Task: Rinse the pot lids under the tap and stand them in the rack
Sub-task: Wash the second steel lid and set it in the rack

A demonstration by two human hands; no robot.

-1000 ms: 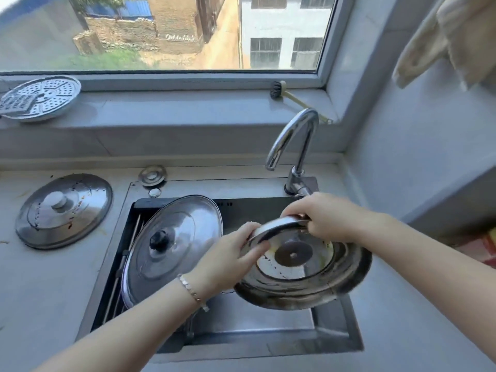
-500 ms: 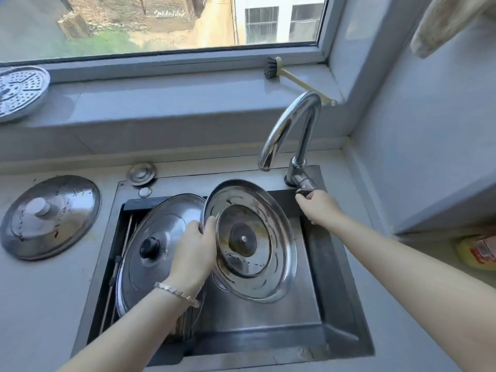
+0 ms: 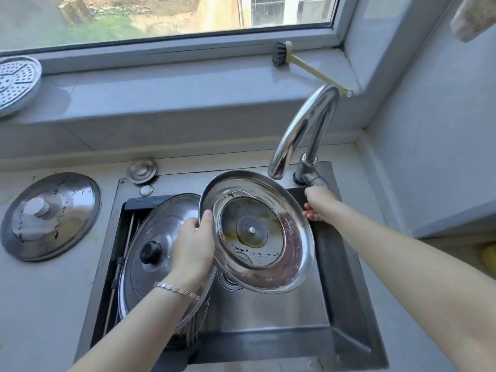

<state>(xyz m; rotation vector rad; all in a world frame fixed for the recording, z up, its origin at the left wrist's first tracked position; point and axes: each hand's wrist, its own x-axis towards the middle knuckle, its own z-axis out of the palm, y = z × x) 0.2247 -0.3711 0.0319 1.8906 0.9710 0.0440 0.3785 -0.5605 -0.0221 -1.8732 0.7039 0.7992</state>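
Observation:
My left hand (image 3: 193,244) grips the left rim of a steel pot lid (image 3: 257,232). The lid is tilted with its stained underside facing me, just below the spout of the tap (image 3: 303,132). No water shows at the spout. My right hand (image 3: 318,204) rests at the tap lever (image 3: 312,179), fingers curled against it. A larger lid with a black knob (image 3: 153,253) leans in the rack (image 3: 126,237) at the left of the sink. A third lid (image 3: 51,214) lies flat on the counter to the left.
The steel sink (image 3: 268,312) has its drain partly hidden behind the held lid. A small sink plug (image 3: 141,170) lies behind the sink. A perforated steamer plate (image 3: 16,84) and a dish brush (image 3: 303,64) sit on the windowsill. A cloth (image 3: 472,17) hangs top right.
My right hand let go of the lid and moved to the tap lever. My left hand tipped the lid upright and raised it under the spout.

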